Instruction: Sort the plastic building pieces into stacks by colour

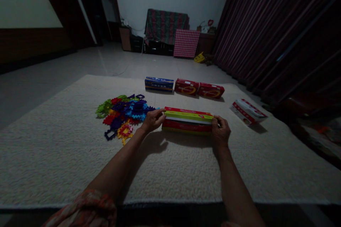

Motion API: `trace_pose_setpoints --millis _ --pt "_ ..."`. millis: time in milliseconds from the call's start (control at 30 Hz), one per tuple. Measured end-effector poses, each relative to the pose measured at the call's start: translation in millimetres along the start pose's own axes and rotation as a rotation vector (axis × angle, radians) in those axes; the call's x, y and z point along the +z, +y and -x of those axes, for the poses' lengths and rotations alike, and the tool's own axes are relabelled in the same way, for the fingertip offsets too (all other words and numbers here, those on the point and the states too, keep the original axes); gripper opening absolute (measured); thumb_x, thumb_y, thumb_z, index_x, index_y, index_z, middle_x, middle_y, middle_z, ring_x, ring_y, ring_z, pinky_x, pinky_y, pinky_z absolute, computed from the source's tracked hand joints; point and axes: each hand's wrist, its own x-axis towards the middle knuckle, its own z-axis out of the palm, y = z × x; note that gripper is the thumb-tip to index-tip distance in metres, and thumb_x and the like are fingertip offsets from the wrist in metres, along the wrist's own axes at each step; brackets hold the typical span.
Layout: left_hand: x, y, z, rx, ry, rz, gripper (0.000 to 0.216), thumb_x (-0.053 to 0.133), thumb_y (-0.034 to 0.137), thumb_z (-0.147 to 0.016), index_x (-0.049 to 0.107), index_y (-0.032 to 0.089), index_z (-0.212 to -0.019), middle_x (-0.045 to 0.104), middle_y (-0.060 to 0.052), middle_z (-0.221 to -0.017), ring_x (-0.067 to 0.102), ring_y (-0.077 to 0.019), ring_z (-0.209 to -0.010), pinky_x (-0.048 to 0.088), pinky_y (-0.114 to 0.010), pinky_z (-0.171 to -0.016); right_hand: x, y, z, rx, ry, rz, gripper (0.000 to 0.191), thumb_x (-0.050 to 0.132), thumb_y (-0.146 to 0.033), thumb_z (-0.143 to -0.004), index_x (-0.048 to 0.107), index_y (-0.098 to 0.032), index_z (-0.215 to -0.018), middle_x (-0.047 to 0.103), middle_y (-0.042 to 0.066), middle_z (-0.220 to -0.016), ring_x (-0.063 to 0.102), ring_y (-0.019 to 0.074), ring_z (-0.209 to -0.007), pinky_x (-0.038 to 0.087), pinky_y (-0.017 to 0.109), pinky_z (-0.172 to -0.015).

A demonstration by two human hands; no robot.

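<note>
A long red, green and white box point(188, 120) lies on the cream rug point(66, 149) in front of me. My left hand point(152, 120) grips its left end with curled fingers. My right hand point(220, 130) holds its right end the same way. Just left of my left hand sits a pile of coloured plastic interlocking pieces point(123, 113).
Farther back on the rug stand a blue box point(159, 83) and two red boxes point(186, 86) point(211, 90) in a row. A red and white box point(247, 111) lies at the right. Dark curtains point(279, 32) line the right side, furniture point(166, 30) the far wall.
</note>
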Motion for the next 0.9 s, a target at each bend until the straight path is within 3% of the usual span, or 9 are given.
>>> trace_pose_setpoints --millis 400,700,900 --pt "-2 2 -3 -0.1 -0.079 0.076 0.029 0.057 0.037 -0.084 0.068 0.017 -0.102 0.064 0.002 -0.065 0.051 -0.0098 -0.054 0.039 -0.02 -0.055 -1 -3 1 0.029 -0.02 -0.023 0.036 0.056 -0.051 -0.084 0.068 -0.019 -0.094 0.068 0.009 -0.097 0.064 0.0235 -0.089 0.055 0.037 -0.076" --pt "-9 8 -3 -0.14 -0.167 0.182 0.023 0.06 0.033 -0.076 0.065 0.018 -0.092 0.054 0.005 -0.062 0.045 -0.0089 -0.055 0.035 -0.02 -0.055 -9 -5 2 0.022 -0.085 -0.054 0.03 0.057 -0.048 -0.076 0.065 -0.021 -0.086 0.063 0.007 -0.092 0.061 0.0236 -0.086 0.054 0.037 -0.071" --pt "-14 11 -8 -0.158 -0.217 0.168 0.02 0.059 0.029 -0.072 0.065 0.019 -0.089 0.054 0.005 -0.063 0.047 -0.0102 -0.058 0.036 -0.02 -0.056 -14 -1 -3 0.147 -0.175 -0.159 0.036 0.065 -0.052 -0.071 0.067 -0.021 -0.088 0.066 0.007 -0.096 0.062 0.0238 -0.088 0.055 0.039 -0.076"
